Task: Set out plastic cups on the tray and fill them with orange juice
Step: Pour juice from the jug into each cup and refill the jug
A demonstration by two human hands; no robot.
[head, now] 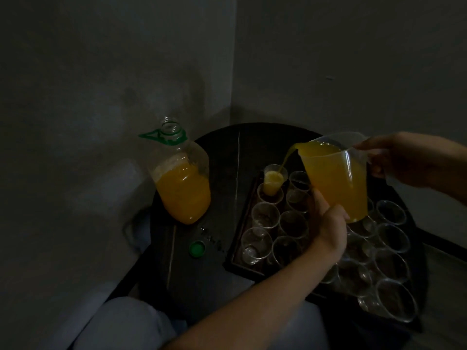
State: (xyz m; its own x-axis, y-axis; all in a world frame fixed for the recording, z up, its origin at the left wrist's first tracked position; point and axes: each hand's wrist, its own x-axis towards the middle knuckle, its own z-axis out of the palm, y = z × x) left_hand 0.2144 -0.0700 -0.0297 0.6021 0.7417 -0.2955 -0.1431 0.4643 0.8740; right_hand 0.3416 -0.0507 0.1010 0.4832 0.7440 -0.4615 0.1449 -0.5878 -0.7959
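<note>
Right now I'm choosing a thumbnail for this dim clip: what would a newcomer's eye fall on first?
A clear jug of bright orange juice, held at its handle by the right hand and steadied at its base by the left hand, pours a thin stream into the far-left cup on the tray. Left of the tray stands an open bottle, part full of juice.

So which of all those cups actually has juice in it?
The cup at the far left corner of the tray, under the stream from the jug: it holds orange juice, while the other cups look clear and empty.
</note>
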